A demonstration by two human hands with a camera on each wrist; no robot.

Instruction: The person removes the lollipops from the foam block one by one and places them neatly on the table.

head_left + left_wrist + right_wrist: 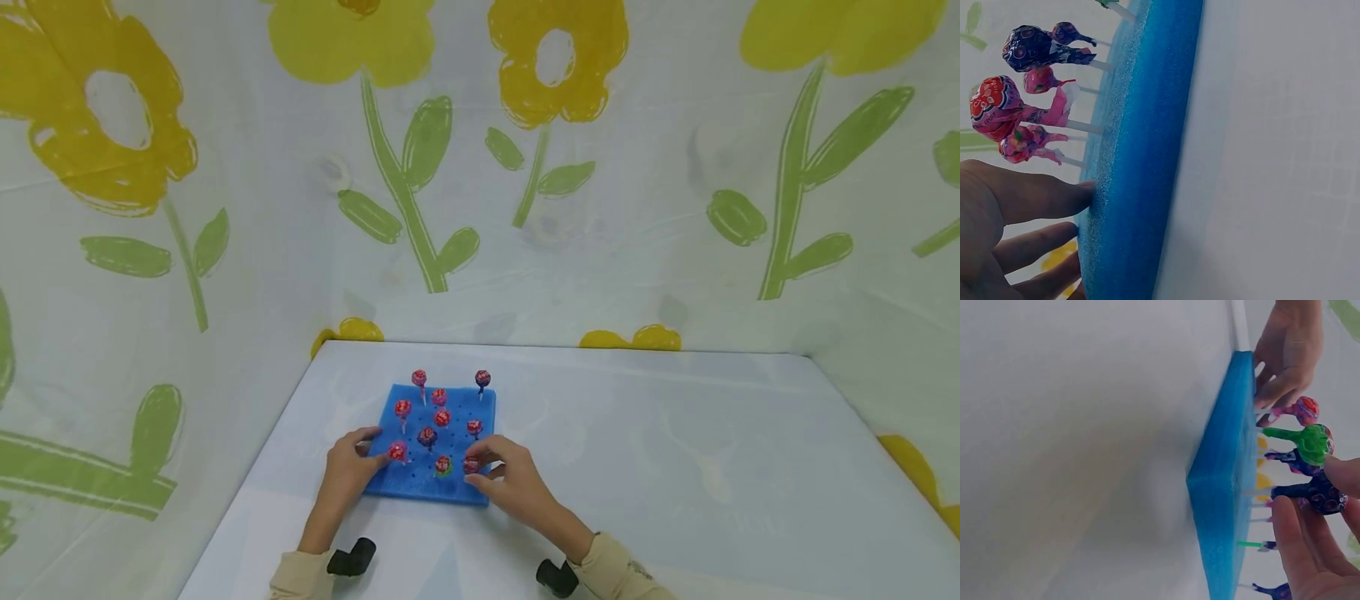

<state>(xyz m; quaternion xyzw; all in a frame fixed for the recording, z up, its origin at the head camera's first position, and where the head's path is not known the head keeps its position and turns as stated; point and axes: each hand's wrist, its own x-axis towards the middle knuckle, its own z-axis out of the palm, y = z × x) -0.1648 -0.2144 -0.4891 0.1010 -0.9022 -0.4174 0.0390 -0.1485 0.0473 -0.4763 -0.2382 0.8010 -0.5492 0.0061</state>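
My left hand (348, 462) rests at the left edge of a blue foam board (457, 496), its thumb on the top face. Its fingers lie fairly straight and spread along the side, as the left wrist view shows. My right hand (517, 483) pinches a dark-wrapped lollipop (1325, 492) by its head between thumb and fingers, over the board's front right corner. That lollipop's stick points down at the foam. Beside it stands a green-wrapped lollipop (1316, 444). A pink-and-red lollipop (996, 106) stands upright near the left hand.
Several more lollipops stand in the board, among them a dark one (482, 378) at the back right and a pink one (419, 378) at the back left. Small holes dot the foam. The board lies on a white table (637, 467), with a flower-printed cloth (622, 250) behind.
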